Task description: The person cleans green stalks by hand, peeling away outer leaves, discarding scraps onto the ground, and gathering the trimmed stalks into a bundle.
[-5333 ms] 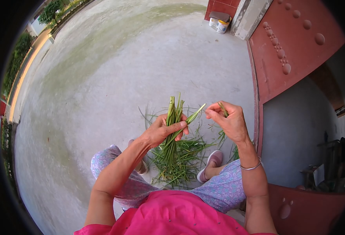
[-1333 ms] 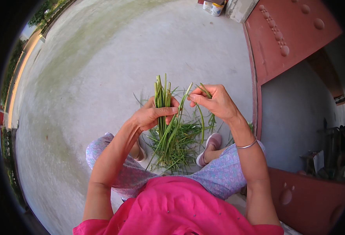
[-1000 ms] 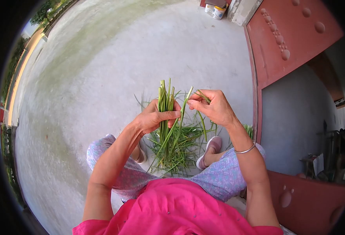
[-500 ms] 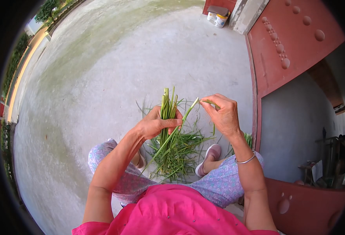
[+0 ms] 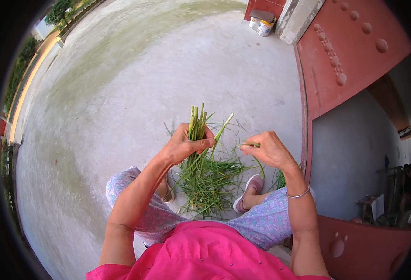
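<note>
Right hand (image 5: 270, 148): lowered and drawn away from the pale-tipped stalk (image 5: 226, 122) since half a second ago, a gap now being left between them. Short green pieces (image 5: 251, 144) are pinched between its thumb and fingers. Left hand (image 5: 184, 145): closed around a bundle of green stalks (image 5: 197, 119), held cut ends up above the floor; the pale-tipped stalk is slanted out beside the thumb. Loose greens (image 5: 210, 186): heaped on the floor between two shoes (image 5: 255, 183), stray blades being scattered around. Floor (image 5: 158, 79): grey concrete, marked by a broad greenish stain toward the left. Red panel (image 5: 350, 42): decorated with raised round bosses, at right. White containers (image 5: 262, 27): placed by the far pillar. Grey wall (image 5: 350, 149): seen past the red panel, in shade.
</note>
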Action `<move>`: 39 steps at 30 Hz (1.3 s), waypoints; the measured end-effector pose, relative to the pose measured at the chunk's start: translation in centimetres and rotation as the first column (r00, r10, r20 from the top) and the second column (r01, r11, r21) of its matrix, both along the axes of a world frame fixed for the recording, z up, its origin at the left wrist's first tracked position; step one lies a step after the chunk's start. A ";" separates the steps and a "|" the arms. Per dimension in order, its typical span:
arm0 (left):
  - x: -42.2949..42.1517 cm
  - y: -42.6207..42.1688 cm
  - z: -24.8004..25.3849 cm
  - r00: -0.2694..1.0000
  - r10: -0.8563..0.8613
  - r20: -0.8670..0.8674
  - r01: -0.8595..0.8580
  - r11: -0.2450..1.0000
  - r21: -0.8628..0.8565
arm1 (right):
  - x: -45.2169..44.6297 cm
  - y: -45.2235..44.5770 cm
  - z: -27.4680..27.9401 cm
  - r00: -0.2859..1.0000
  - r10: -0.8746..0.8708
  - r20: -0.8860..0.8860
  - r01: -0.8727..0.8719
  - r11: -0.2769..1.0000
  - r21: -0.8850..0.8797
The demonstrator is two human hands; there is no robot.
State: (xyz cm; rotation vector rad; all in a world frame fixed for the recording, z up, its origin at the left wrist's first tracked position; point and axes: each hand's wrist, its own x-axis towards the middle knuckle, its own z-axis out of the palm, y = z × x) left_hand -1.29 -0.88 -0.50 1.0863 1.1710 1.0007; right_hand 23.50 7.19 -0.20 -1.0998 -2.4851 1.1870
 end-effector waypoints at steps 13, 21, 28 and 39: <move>2.3 -0.8 -1.7 0.810 0.362 -0.461 0.022 0.767 0.641 | -2.9 -1.2 0.6 0.737 -0.410 -0.537 0.253 0.904 -0.344; 2.6 -1.3 -0.2 0.922 0.232 -0.309 -0.106 0.921 0.376 | -3.4 -1.4 0.6 0.671 -0.401 -0.623 0.206 0.909 -0.363; 2.0 -1.1 1.0 0.990 0.111 -0.084 -0.103 0.990 0.095 | -2.9 -1.2 0.8 0.731 -0.347 -0.587 0.202 0.932 -0.301; 1.5 -1.0 1.0 0.995 0.081 -0.066 -0.077 0.995 0.063 | -2.5 -1.2 1.5 0.809 -0.237 -0.538 0.179 0.971 -0.159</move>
